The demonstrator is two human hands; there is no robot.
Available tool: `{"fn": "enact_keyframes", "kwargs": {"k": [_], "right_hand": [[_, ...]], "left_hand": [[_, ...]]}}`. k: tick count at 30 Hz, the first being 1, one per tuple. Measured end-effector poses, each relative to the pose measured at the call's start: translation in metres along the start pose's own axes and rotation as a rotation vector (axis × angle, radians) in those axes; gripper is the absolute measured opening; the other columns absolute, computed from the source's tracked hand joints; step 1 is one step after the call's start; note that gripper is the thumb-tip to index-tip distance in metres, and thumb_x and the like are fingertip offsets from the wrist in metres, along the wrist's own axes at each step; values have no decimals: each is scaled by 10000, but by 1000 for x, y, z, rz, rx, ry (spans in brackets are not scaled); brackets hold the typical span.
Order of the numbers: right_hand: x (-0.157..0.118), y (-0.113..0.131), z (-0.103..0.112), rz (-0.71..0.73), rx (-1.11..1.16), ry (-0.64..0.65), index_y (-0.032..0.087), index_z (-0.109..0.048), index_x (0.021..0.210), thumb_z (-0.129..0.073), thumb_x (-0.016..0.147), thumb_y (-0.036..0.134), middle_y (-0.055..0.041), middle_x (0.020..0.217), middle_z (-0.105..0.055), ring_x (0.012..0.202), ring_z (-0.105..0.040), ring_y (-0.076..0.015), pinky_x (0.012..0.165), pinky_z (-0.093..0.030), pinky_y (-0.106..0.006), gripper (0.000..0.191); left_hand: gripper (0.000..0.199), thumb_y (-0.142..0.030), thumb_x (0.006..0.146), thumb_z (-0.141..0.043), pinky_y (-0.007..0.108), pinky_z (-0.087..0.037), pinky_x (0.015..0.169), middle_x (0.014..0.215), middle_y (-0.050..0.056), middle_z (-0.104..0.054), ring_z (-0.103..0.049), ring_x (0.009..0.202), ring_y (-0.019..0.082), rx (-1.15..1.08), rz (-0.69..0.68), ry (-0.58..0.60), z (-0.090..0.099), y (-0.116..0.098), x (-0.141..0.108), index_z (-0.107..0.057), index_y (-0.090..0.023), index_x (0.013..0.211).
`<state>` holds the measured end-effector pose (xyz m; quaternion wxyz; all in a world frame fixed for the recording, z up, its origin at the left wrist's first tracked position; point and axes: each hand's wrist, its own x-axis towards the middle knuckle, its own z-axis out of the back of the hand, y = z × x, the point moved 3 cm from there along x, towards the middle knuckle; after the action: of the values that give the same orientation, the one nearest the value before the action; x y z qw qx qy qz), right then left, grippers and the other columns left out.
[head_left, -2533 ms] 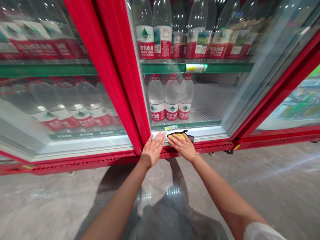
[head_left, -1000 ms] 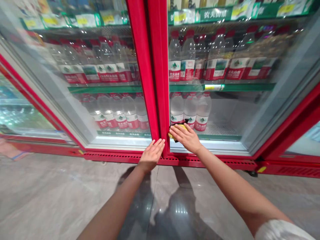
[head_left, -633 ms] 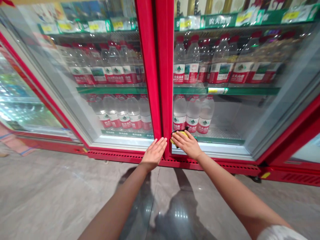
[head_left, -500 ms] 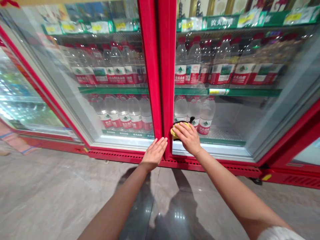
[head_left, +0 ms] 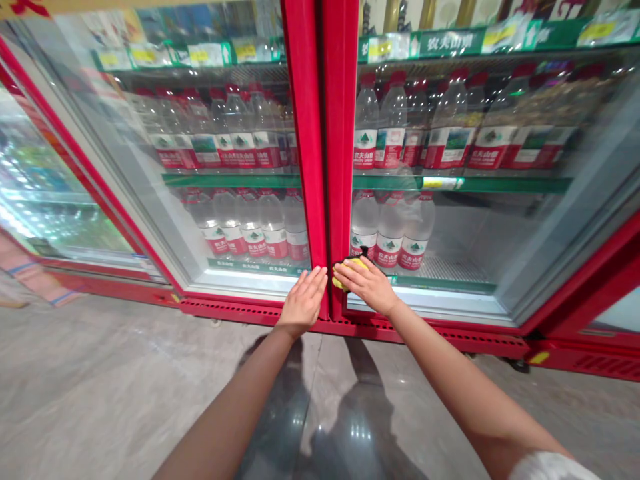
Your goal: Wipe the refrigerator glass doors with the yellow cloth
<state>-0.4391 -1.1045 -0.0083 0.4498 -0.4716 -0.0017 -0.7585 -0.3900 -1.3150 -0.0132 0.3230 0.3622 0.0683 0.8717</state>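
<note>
My right hand [head_left: 371,285] presses a yellow-and-black cloth [head_left: 341,283] against the lower left corner of the right glass door's red frame [head_left: 340,220]. Its fingers lie over the cloth and hide part of it. Flat and with fingers stretched out, my left hand [head_left: 303,301] rests on the lower right corner of the left door [head_left: 240,280], holding nothing. Behind the glass beside my right hand stand red-capped water bottles [head_left: 416,233].
Several more water bottles [head_left: 240,133] fill shelves behind both doors. A red vented base [head_left: 430,337] runs along the bottom above the grey tiled floor [head_left: 125,373]. Another lit cooler [head_left: 60,193] stands at the left, and a red unit [head_left: 590,353] at the right.
My right hand has moved left with the cloth, from the glass edge onto the red frame. My left hand has shifted slightly left and up.
</note>
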Motion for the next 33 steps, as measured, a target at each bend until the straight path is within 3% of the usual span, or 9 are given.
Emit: {"fn": "enact_keyframes", "kwargs": {"k": [3, 6, 8, 12, 14, 19, 25, 28, 33], "right_hand": [[25, -14, 11, -140, 18, -85, 273, -471, 1529, -477, 1037, 134, -28, 1550, -540, 1470, -459, -178, 1302, -255, -448, 512], [23, -12, 9, -203, 16, -143, 257, -459, 1537, -480, 1033, 131, -66, 1551, -535, 1488, -436, -194, 1298, -250, -464, 520], [5, -4, 3, -186, -18, -142, 242, -487, 1514, -481, 1032, 131, -74, 1521, -569, 1455, -483, -196, 1296, -252, -467, 495], [-23, 7, -7, -67, -17, -21, 234, -514, 1489, -493, 1024, 141, -49, 1482, -613, 1385, -561, -193, 1304, -250, -459, 475], [-20, 2, -4, -79, -2, -10, 234, -497, 1506, -492, 1021, 146, -56, 1495, -600, 1401, -545, -204, 1304, -248, -475, 493], [0, -13, 7, -229, -60, -127, 198, -555, 1444, -462, 1026, 133, -82, 1521, -568, 1436, -506, -217, 1308, -220, -481, 433], [-39, 13, -13, -40, -13, 42, 193, -600, 1378, -541, 986, 118, -98, 1478, -611, 1369, -574, -220, 1270, -311, -512, 404], [-45, 14, -15, 27, -24, 93, 193, -590, 1387, -556, 987, 131, -86, 1468, -623, 1361, -581, -212, 1252, -351, -499, 406], [-27, -7, 3, -116, -120, -15, 219, -517, 1472, -506, 1026, 142, -57, 1549, -541, 1444, -495, -218, 1295, -263, -500, 453]], "left_hand": [[713, -63, 904, -440, 497, -321, 1271, 1619, 159, -424, -269, 1567, 257, -3, 9, -20, 2, 0, 3, -304, -87, 1603], [737, -64, 909, -431, 499, -323, 1270, 1628, 152, -409, -267, 1568, 257, -13, 1, -4, 3, -1, 4, -253, -103, 1624], [760, -58, 905, -424, 501, -318, 1272, 1637, 148, -393, -263, 1569, 259, -24, -4, 9, 4, -2, 4, -216, -107, 1634], [828, -44, 867, -420, 504, -300, 1280, 1661, 138, -347, -249, 1574, 254, -55, -11, 36, 4, -3, 7, -153, -116, 1648], [847, -43, 856, -411, 506, -294, 1283, 1670, 131, -327, -246, 1575, 249, -67, -14, 40, 4, -4, 10, -128, -121, 1651], [810, -53, 877, -389, 503, -287, 1286, 1674, 134, -318, -224, 1581, 248, -81, -21, 2, 6, -7, 19, -143, -106, 1647], [801, -61, 872, -414, 496, -279, 1289, 1671, 133, -326, -209, 1585, 241, -97, -30, 21, 7, -12, 25, -190, -109, 1640], [810, -65, 873, -428, 491, -281, 1288, 1672, 132, -325, -215, 1584, 240, -97, -29, 21, 6, -14, 27, -180, -118, 1643], [805, -51, 888, -416, 495, -317, 1274, 1673, 148, -321, -201, 1587, 251, -102, -16, 9, 4, -15, 30, -154, -118, 1647]]}}
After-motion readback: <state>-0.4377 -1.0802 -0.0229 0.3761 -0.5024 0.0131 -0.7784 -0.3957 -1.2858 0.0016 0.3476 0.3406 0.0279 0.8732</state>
